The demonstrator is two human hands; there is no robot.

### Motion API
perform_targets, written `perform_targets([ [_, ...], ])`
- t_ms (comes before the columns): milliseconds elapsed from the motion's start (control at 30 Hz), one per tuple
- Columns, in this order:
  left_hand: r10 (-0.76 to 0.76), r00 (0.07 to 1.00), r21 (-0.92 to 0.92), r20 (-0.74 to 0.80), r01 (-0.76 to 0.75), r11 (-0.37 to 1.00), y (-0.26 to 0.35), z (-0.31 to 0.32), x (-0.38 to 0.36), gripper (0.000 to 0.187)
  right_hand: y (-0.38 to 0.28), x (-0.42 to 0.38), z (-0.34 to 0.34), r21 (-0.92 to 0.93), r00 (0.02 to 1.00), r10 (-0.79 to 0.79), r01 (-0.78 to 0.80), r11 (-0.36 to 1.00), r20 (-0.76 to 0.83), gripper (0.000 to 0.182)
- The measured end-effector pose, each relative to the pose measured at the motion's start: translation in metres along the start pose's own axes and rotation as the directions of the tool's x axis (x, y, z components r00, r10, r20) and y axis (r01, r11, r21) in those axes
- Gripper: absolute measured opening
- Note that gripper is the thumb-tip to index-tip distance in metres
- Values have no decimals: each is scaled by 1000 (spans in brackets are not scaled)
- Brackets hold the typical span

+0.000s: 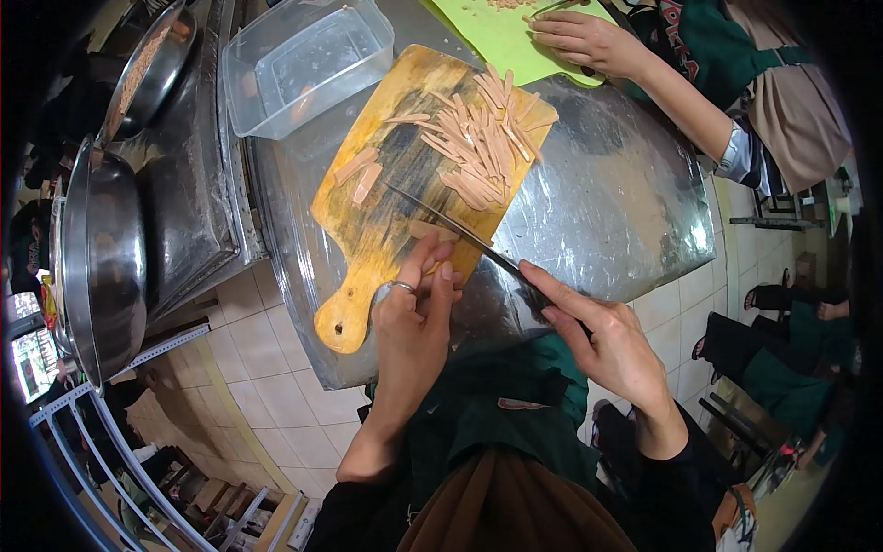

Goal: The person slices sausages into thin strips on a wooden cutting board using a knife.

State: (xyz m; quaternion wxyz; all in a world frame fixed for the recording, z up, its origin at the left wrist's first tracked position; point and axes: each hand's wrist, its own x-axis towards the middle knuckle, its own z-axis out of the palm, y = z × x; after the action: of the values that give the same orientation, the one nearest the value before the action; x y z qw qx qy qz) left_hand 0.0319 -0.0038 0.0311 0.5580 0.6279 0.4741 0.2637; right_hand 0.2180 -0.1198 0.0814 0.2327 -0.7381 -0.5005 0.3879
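Observation:
My right hand (602, 340) is wrapped round the dark handle of a kitchen knife (446, 217), whose blade points up and left across the wooden cutting board (372, 262). Just below the blade, the fingers of my left hand (414, 299) are bent together on a flat pinkish-brown slice of what looks like sausage (424, 229), on the board's lower part. A heap of thin sausage strips (478, 138) covers the upper right of the board. To the left of the blade lie a few wider sausage pieces (361, 175).
Beyond the board stands a clear plastic container (308, 69) on the metal table (635, 184). At the upper right, a co-worker's hand (589, 44) rests over a green cutting board (487, 41). Large metal bowls (106, 258) stand on the left.

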Motion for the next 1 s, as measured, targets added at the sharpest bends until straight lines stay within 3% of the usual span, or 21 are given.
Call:
perform_targets([
  [67,15,1000,-28,-22,-16,999,-1,2,1,37,-1,1,-3,-10,1000,20,-20,1000,11,52],
  [167,-90,996,78,-13,91,993,8,-8,-1,32,0,3,-7,19,1000,19,-19,1000,19,50],
  [267,291,954,400,-76,-238,885,-3,-16,1,32,-2,5,-13,16,1000,3,-3,1000,18,48],
  [367,405,914,585,-34,-310,749,-10,-18,1,36,0,8,-17,-11,1000,-10,10,1000,24,45],
  [533,393,919,641,-24,-287,711,-13,-12,4,38,15,6,-15,-166,993,-100,87,982,-69,54],
  [667,397,918,670,12,-302,679,-14,-14,6,38,16,8,-15,-115,987,-112,99,988,-117,53],
  [767,400,916,682,30,-312,662,-15,-15,6,38,8,6,-13,-82,991,-117,112,990,-67,55],
  [833,407,913,707,35,-310,635,-15,-14,7,39,0,0,-14,-92,999,-27,29,995,22,57],
  [900,409,912,724,39,-308,617,-16,-14,6,40,0,-4,-9,-94,997,-80,79,992,-8,59],
  [1000,426,903,731,46,-321,602,-18,-13,6,42,-9,-11,-9,-86,999,-40,42,995,16,57],
])
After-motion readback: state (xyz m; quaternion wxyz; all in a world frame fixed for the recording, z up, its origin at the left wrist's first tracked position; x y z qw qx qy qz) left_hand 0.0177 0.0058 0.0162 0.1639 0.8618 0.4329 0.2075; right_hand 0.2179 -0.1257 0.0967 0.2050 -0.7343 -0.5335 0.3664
